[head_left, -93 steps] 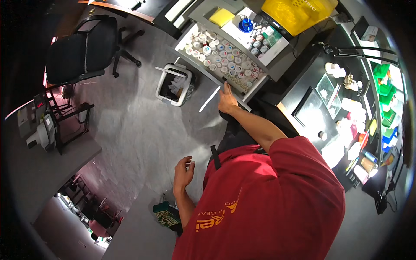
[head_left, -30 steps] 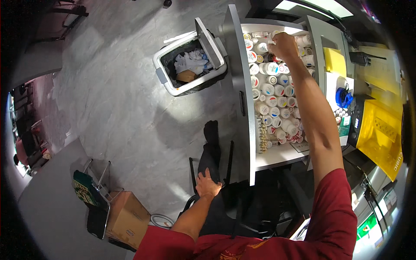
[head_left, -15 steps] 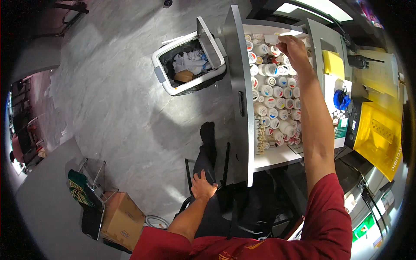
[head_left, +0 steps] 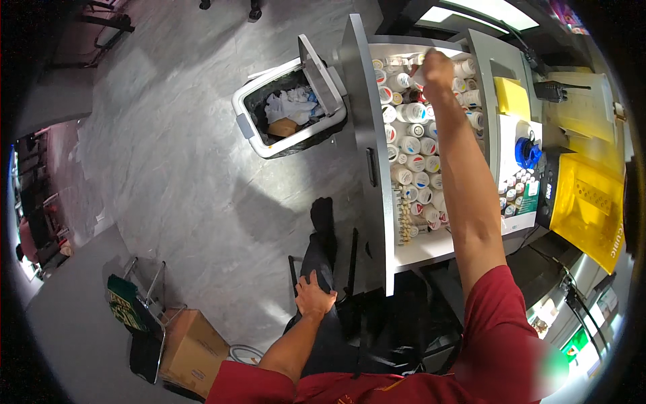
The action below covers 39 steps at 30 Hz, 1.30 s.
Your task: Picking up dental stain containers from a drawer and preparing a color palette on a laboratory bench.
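Observation:
My right hand (head_left: 437, 71) is at the far end of an open drawer (head_left: 420, 252), its fingers closed around a small white bottle (head_left: 418, 77) that is partly hidden by the hand. Packed about it in the drawer are several white bottles (head_left: 410, 145) with round caps, many marked with coloured spots. A short row of small beige pieces (head_left: 404, 214) lies along the drawer's near left side. My left hand (head_left: 314, 295) rests flat on my dark-trousered leg, fingers spread, holding nothing.
Left of the drawer front (head_left: 369, 135) stands a lidded waste bin (head_left: 269, 152) with its lid up and crumpled waste inside. On the right surface are a yellow pad (head_left: 513, 97), a blue object (head_left: 527, 153), a two-way radio (head_left: 553, 91) and a yellow tray (head_left: 587, 202). A cardboard box (head_left: 193, 353) sits lower left.
My right hand has moved a little left and lower into the drawer, with the white bottle now tilted downward. My left hand stays on my leg. The whole view has shifted slightly.

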Tool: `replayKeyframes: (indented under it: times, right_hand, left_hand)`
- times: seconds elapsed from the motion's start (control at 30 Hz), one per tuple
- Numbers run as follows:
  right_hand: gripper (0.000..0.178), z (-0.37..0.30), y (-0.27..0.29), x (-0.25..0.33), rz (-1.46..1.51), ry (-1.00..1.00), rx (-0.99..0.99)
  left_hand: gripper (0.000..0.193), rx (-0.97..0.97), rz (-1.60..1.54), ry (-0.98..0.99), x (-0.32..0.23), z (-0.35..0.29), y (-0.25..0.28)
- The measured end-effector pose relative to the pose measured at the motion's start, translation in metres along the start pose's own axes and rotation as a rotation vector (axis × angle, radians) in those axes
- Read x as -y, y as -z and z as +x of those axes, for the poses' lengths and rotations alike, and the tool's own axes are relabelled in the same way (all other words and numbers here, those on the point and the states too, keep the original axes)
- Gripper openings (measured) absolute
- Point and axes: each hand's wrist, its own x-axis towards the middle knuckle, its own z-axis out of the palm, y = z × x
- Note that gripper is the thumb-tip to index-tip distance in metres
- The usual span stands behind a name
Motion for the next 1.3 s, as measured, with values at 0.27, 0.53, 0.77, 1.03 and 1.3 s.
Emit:
replayKeyframes:
  times: [0.27, 0.53, 0.77, 1.03, 1.3]
  right_hand:
    - [0.047, -0.026, -0.046, 0.028, -1.247, 0.149, 0.119]
    - [0.047, -0.035, -0.056, 0.012, -1.183, 0.141, -0.006]
    - [0.052, -0.038, -0.068, 0.003, -1.155, 0.107, -0.019]
    - [0.053, -0.029, -0.061, -0.006, -1.086, 0.072, -0.005]
    - [0.056, 0.001, -0.046, -0.010, -1.104, 0.195, 0.149]
  left_hand:
    - [0.094, 0.002, -0.041, 0.030, 0.002, 0.000, 0.003]
    - [0.093, -0.011, -0.016, 0.021, 0.010, -0.001, 0.001]
    - [0.089, -0.052, -0.059, 0.020, 0.020, -0.002, -0.007]
    - [0.090, -0.075, -0.072, 0.009, 0.018, -0.003, -0.009]
    - [0.091, -0.077, -0.083, 0.001, 0.016, -0.003, -0.007]
